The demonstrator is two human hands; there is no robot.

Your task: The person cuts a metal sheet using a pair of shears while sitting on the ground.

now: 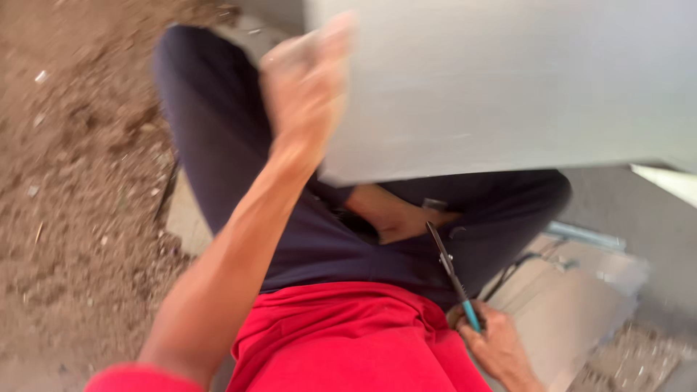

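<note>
Head view, blurred by motion, looks down on a seated person in a red shirt point(348, 337) and dark trousers point(218, 138), legs folded on flattened cardboard point(573, 305) over a dirt floor point(72, 218). At upper centre the left hand point(305, 87) is raised against the near edge of a large pale grey panel point(508, 80), which fills the upper right of the picture and hangs above the lap; the fingers look curled onto that edge, though the blur leaves the exact grip unclear. At the lower right, beside the hip, the right hand point(497, 348) has its fingers closed around the blue handle of a slim tool point(451, 272) with a dark metal shaft, which slants up and to the left toward the trousers; whether it is scissors or pliers cannot be told. A bare foot point(392, 214) shows under the panel between the legs. A light blue bar point(584, 236) lies on the cardboard at the right, well apart from both hands.
</note>
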